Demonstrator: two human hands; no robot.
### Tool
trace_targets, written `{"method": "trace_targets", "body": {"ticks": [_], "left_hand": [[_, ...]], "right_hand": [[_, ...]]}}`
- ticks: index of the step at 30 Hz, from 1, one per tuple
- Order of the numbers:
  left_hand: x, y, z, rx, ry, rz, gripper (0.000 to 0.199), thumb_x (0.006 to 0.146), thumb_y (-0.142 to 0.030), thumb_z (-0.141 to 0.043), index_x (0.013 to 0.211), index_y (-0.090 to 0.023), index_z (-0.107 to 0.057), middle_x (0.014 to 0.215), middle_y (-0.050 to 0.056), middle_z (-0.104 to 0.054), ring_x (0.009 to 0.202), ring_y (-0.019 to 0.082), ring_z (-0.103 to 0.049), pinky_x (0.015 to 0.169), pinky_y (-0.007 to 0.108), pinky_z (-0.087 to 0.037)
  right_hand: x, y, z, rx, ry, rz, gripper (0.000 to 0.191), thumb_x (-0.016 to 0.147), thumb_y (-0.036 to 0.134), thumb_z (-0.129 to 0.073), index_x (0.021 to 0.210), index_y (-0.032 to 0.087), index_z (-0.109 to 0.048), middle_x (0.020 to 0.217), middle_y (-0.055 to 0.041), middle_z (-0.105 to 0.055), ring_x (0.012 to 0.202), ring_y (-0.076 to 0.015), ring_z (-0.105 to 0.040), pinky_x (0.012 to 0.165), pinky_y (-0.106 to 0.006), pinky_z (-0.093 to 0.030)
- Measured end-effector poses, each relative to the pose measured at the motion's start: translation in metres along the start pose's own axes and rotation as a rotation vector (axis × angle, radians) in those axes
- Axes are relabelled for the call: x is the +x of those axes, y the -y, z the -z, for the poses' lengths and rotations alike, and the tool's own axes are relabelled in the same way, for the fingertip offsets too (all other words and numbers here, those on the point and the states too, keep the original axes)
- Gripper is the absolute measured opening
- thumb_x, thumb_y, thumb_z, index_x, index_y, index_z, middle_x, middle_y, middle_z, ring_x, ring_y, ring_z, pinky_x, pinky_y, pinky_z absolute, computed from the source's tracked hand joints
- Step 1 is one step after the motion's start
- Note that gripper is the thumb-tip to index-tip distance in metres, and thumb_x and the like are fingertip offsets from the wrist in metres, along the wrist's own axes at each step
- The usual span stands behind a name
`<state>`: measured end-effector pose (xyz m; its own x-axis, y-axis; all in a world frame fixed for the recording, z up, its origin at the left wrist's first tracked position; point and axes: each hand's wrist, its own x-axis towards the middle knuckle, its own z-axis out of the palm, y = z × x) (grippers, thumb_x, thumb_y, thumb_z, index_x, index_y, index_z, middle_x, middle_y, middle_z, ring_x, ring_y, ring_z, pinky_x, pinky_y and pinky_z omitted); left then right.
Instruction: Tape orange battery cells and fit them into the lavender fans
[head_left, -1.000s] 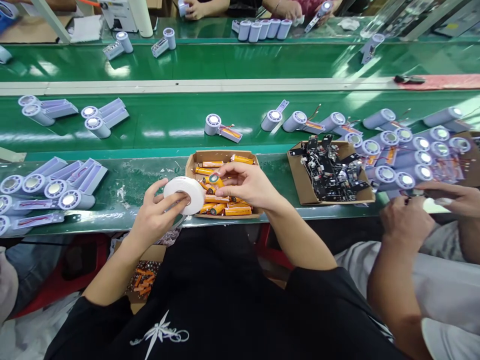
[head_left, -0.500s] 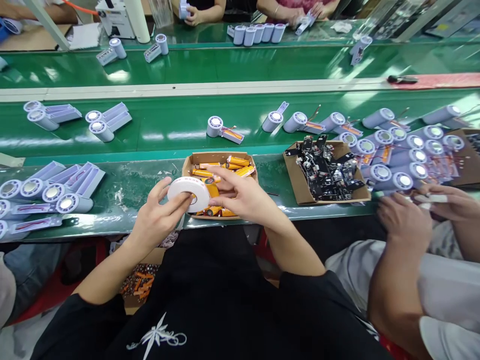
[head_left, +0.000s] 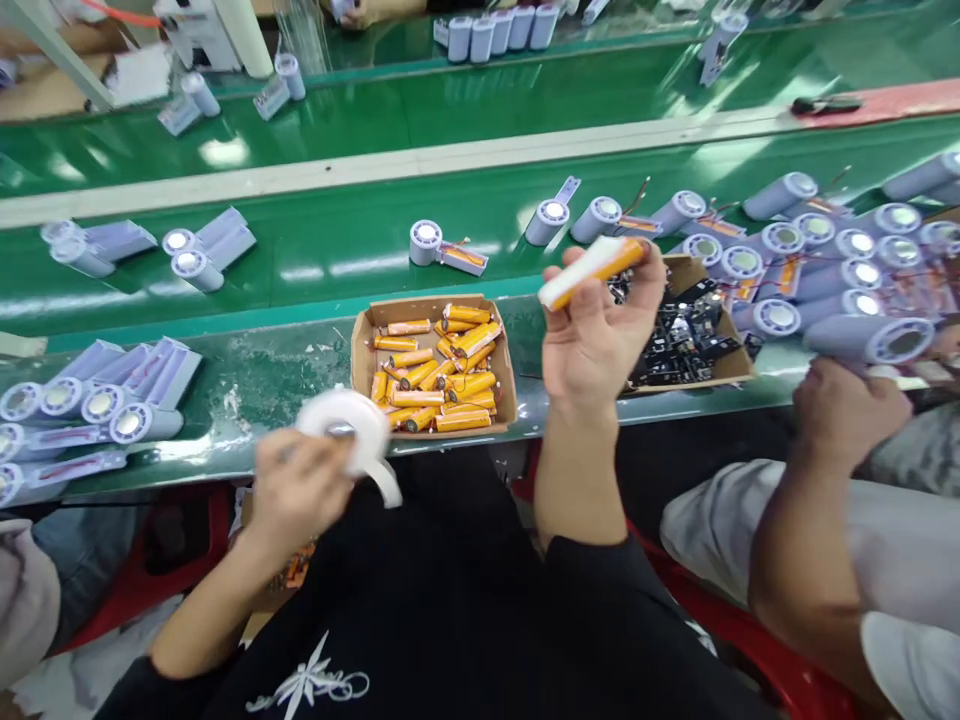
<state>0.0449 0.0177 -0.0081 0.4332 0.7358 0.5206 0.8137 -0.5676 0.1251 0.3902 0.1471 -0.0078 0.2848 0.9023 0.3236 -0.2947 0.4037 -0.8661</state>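
My left hand (head_left: 304, 485), somewhat blurred, grips a roll of white tape (head_left: 360, 418) whose loose end hangs down on the right side. Raised at the right, my right hand (head_left: 596, 335) holds an orange battery (head_left: 619, 262) with a white strip along its side, palm turned up. Between the two hands sits a cardboard box (head_left: 361, 345) of orange batteries (head_left: 442, 382) at the bench's near edge.
A box (head_left: 739, 372) of black circuit parts stands behind my right wrist. Purple cylindrical housings (head_left: 780, 317) crowd the right; more housings (head_left: 139, 415) lie at the left. A neighbour's hand (head_left: 851, 410) holds one housing at the right. Green conveyors run beyond.
My hands have moved apart. The right has risen to the right with the battery, now bearing a white strip; the left has moved down and left with the roll, whose tape end now hangs loose.
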Motion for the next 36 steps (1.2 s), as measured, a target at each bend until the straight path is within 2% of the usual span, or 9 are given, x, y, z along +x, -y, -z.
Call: {"method": "trace_targets", "body": {"ticks": [4, 8, 12, 17, 21, 24, 26, 31, 36], "left_hand": [[-0.023, 0.087, -0.006, 0.061, 0.088, 0.361, 0.031, 0.097, -0.046, -0.067, 0.116, -0.025, -0.078, 0.109, 0.012, -0.080, 0.109, 0.036, -0.066, 0.103, 0.055, -0.051], [0.009, 0.099, -0.020, 0.056, -0.199, 0.559, 0.037, 0.101, -0.048, -0.065, 0.130, -0.026, -0.072, 0.109, 0.010, -0.077, 0.114, 0.034, -0.068, 0.109, 0.057, -0.052], [0.150, 0.067, -0.062, -0.162, -0.163, 0.294, 0.043, 0.103, -0.047, -0.061, 0.139, -0.025, -0.066, 0.107, 0.005, -0.078, 0.103, 0.027, -0.072, 0.105, 0.047, -0.058], [0.380, -0.013, -0.173, -0.113, 0.403, -0.011, 0.066, 0.103, -0.044, -0.060, 0.164, -0.024, -0.047, 0.138, 0.011, -0.075, 0.126, 0.028, -0.069, 0.112, 0.041, -0.055], [0.459, -0.087, -0.244, 0.117, 0.586, 0.013, 0.070, 0.104, -0.059, -0.057, 0.163, -0.022, -0.049, 0.160, 0.021, -0.060, 0.142, 0.040, -0.061, 0.113, 0.048, -0.053], [0.467, -0.105, -0.260, 0.124, 0.616, 0.026, 0.059, 0.106, -0.052, -0.050, 0.152, -0.017, -0.061, 0.142, 0.025, -0.070, 0.125, 0.041, -0.071, 0.102, 0.049, -0.059], [0.462, -0.089, -0.253, 0.123, 0.629, 0.017, 0.056, 0.105, -0.046, -0.049, 0.152, -0.018, -0.061, 0.139, 0.024, -0.071, 0.122, 0.038, -0.073, 0.102, 0.047, -0.059], [0.417, 0.021, -0.186, 0.137, 0.709, -0.018, 0.059, 0.095, -0.027, -0.060, 0.154, -0.022, -0.063, 0.159, 0.014, -0.055, 0.133, 0.028, -0.066, 0.117, 0.034, -0.051], [0.320, 0.134, -0.107, 0.259, 0.822, 0.143, 0.048, 0.081, -0.020, -0.070, 0.128, -0.024, -0.081, 0.149, 0.013, -0.061, 0.131, 0.031, -0.062, 0.118, 0.041, -0.051]], "right_hand": [[-0.022, -0.008, 0.055, 0.029, -0.028, -0.199, 0.070, 0.075, 0.036, -0.101, 0.131, 0.035, -0.059, 0.118, -0.0019, -0.083, 0.117, -0.0266, -0.083, 0.100, -0.042, -0.071], [-0.070, -0.029, 0.082, 0.146, -0.012, -0.428, 0.063, 0.070, 0.034, -0.105, 0.108, 0.031, -0.055, 0.104, -0.0011, -0.087, 0.088, -0.0230, -0.087, 0.082, -0.035, -0.073], [-0.079, -0.039, 0.087, 0.317, 0.021, -0.409, 0.069, 0.069, 0.040, -0.106, 0.103, 0.031, -0.046, 0.102, -0.0023, -0.087, 0.081, -0.0250, -0.087, 0.075, -0.037, -0.072], [-0.073, -0.040, 0.081, 0.333, 0.030, -0.456, 0.077, 0.065, 0.043, -0.105, 0.101, 0.032, -0.039, 0.093, -0.0001, -0.085, 0.081, -0.0269, -0.088, 0.074, -0.038, -0.072], [-0.067, -0.052, 0.076, 0.263, 0.049, -0.429, 0.091, 0.043, 0.063, -0.105, 0.089, 0.034, -0.032, 0.081, 0.0094, -0.081, 0.077, -0.0375, -0.087, 0.071, -0.055, -0.071], [-0.060, -0.058, 0.077, 0.235, 0.046, -0.388, 0.102, 0.026, 0.071, -0.104, 0.085, 0.033, -0.029, 0.072, 0.0145, -0.077, 0.073, -0.0436, -0.084, 0.068, -0.063, -0.069], [-0.059, -0.058, 0.080, 0.235, 0.047, -0.392, 0.101, 0.026, 0.069, -0.104, 0.086, 0.034, -0.031, 0.073, 0.0147, -0.078, 0.075, -0.0445, -0.084, 0.068, -0.063, -0.069], [-0.074, -0.048, 0.089, 0.278, 0.064, -0.503, 0.077, 0.055, 0.053, -0.105, 0.107, 0.040, -0.049, 0.098, 0.0007, -0.087, 0.092, -0.0391, -0.087, 0.083, -0.056, -0.073], [-0.085, -0.044, 0.095, 0.180, -0.019, -0.528, 0.066, 0.065, 0.037, -0.104, 0.120, 0.029, -0.070, 0.107, -0.0112, -0.088, 0.092, -0.0366, -0.088, 0.087, -0.051, -0.074]]}}
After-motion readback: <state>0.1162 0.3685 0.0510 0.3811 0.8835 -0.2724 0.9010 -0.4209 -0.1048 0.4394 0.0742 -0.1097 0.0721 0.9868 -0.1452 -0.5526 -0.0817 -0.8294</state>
